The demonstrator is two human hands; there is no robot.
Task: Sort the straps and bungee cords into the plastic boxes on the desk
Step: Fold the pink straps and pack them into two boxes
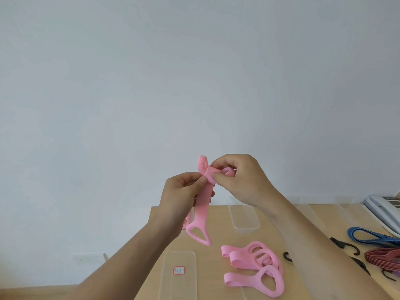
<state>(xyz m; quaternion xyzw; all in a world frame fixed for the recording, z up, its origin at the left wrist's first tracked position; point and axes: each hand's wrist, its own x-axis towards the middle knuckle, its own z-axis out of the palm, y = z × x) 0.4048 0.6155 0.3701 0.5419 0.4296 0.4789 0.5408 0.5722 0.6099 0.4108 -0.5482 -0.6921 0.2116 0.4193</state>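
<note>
Pink strap [202,204] in pinch grip of L hand [181,198] & R hand [240,180]; clear box [168,289] w/ illegible red-edged label [179,270].

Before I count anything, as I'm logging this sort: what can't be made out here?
Head view only:
- The label in the near box is too small to read.
- The right edge cuts off the blue cords and red cords; count unclear.
- The pink strap has its far end hidden inside the right hand.
- A pink piece is mostly hidden behind the left hand.
</note>
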